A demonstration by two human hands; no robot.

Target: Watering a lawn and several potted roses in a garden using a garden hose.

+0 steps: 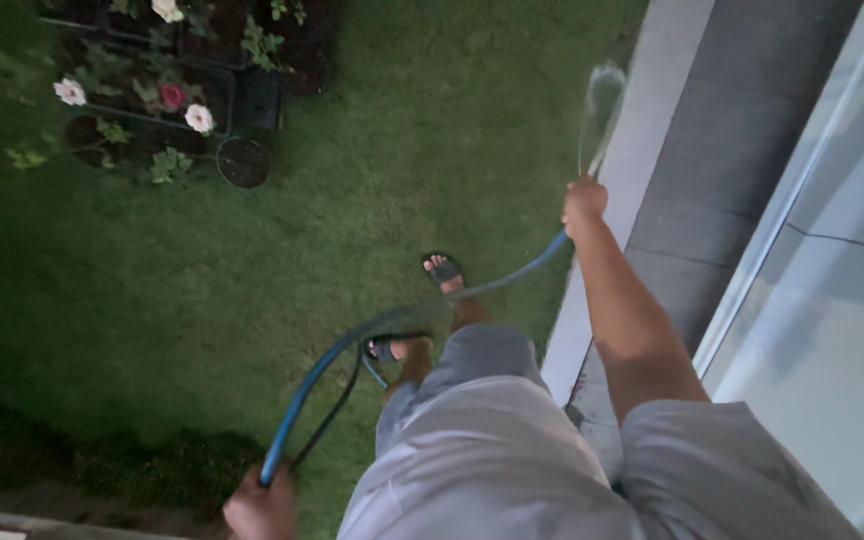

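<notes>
We are mid-watering: our right hand (pixel 584 199), fingers clenched on the blue hose (pixel 324 362) end, sprays water (pixel 602 100) toward one o'clock, our left hand (pixel 260 506) fisted on slack at seven o'clock, so next we judge a steady sweep.

Blue hose (pixel 322 375) (long, curved) over grass

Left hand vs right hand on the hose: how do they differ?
The right hand is stretched out ahead at the hose end, where water sprays out; the left hand is low by the frame's bottom edge, holding a slack loop farther back. The right hand is over the lawn edge beside the paving; the left hand is over darker ground. Both are closed around the blue hose.
</notes>
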